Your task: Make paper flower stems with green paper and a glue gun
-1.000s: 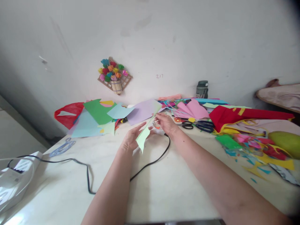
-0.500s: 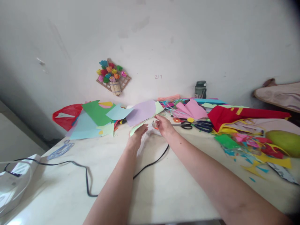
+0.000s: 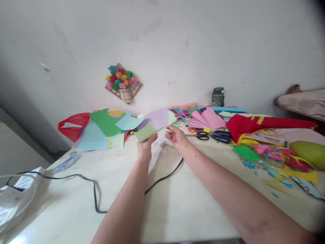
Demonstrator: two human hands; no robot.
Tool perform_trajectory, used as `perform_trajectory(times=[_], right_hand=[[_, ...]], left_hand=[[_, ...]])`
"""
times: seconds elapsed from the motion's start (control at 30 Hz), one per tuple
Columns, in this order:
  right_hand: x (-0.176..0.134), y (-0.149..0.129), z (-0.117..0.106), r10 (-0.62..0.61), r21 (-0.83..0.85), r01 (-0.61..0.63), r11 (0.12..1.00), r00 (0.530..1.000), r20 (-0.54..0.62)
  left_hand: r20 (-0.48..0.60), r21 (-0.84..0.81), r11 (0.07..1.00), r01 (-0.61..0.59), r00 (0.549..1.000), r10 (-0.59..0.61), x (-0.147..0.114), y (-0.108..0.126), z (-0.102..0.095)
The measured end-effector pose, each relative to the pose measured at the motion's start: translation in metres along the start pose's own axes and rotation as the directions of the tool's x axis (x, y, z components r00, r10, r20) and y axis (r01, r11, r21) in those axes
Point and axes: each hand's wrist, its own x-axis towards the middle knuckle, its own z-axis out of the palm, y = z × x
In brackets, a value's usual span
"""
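Observation:
My left hand point(image 3: 147, 141) is closed on a piece of light green paper point(image 3: 145, 132), which it holds tilted up above the table. Close by on its right, my right hand point(image 3: 175, 136) has its fingers bent together. Something small and shiny shows at those fingers, too unclear to name. Under the hands lies a whitish thing point(image 3: 164, 141), partly covered by them. Beyond the held paper rests a lilac sheet point(image 3: 158, 118), with a pale blue sheet point(image 3: 129, 122) to its left. A pair of black-handled scissors point(image 3: 202, 136) lies right of my right hand.
A black cord point(image 3: 165, 177) crosses the table from the power strip point(image 3: 30, 181) at left. Blue-handled scissors point(image 3: 221, 136), a red cloth point(image 3: 241, 127), paper scraps point(image 3: 279, 169) and a green fruit point(image 3: 308, 155) lie right. A bottle point(image 3: 217, 97) stands against the wall.
The light green paper has turned so its flat face shows instead of its edge, as my left hand rotated. My right hand has stayed almost in place.

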Motion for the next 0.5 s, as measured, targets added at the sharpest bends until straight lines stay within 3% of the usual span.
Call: perform_trajectory(times=[0.5], right_hand=[[0.0005, -0.0056, -0.0029, -0.034, -0.024, 0.034, 0.999, 0.999, 0.007]], left_hand=[[0.025, -0.038, 0.999, -0.005, 1.000, 0.006, 0.0037, 0.0009, -0.0047]])
